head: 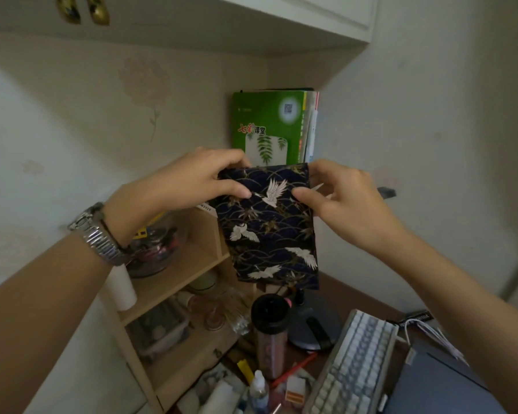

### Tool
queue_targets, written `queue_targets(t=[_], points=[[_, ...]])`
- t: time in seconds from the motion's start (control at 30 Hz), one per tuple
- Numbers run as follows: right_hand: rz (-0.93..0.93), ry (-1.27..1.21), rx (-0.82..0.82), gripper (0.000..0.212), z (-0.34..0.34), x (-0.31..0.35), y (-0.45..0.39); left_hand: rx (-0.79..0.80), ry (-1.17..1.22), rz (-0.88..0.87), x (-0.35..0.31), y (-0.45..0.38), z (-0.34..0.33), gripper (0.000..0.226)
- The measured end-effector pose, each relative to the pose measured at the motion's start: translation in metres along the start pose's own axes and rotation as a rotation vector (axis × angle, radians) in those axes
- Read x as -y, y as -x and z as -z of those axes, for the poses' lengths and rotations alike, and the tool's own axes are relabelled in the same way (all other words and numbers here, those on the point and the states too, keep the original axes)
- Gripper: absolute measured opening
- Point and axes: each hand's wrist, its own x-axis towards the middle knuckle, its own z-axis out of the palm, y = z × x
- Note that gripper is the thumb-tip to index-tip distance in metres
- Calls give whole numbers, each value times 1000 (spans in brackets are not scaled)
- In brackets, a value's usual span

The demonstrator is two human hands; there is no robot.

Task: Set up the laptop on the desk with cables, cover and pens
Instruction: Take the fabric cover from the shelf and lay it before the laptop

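Observation:
A dark navy cloth cover (269,231) printed with white cranes hangs in the air above the desk. My left hand (192,177) pinches its top left corner and my right hand (338,195) pinches its top right edge. A thin white stick pokes out by my right fingers; what it is cannot be told. The closed grey laptop (440,386) lies at the bottom right of the desk, partly cut off by the frame. A white keyboard (353,363) lies just left of the laptop.
A wooden shelf unit (198,255) with a glass bowl, cups and boxes stands at the left. Green books (266,124) stand on top behind the cover. A black-lidded tumbler (271,333), a round lamp base (314,324), a red pen (293,370) and small bottles crowd the desk.

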Motion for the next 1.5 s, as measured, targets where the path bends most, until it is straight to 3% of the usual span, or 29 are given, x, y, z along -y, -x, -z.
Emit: queue_targets(t=[0.17, 0.3, 0.5, 0.6, 0.77, 0.87, 0.97, 1.23, 1.5], points=[[-53, -113, 92, 39, 26, -10, 37, -38, 58, -18, -34, 31, -27, 26], [-143, -225, 78, 32, 50, -21, 84, -142, 154, 14, -62, 51, -72, 27], [-445, -193, 203, 59, 92, -68, 192, -149, 357, 143, -110, 66, -145, 29], [-598, -257, 156, 64, 105, -103, 252, -103, 514, 199, -128, 75, -184, 31], [-746, -401, -19, 46, 107, -119, 316, 27, 685, 256, -155, 89, -246, 17], [-803, -403, -62, 43, 106, -126, 351, 159, 737, 258, -164, 100, -275, 29], [-851, -249, -52, 35, 104, -130, 385, 304, 799, 239, -175, 114, -302, 39], [-1066, -16, 19, 50, 63, -127, 461, 509, 692, 344, -164, 169, -377, 50], [-1332, -105, -79, 67, 20, -121, 506, 638, 581, 454, -147, 214, -431, 51]])
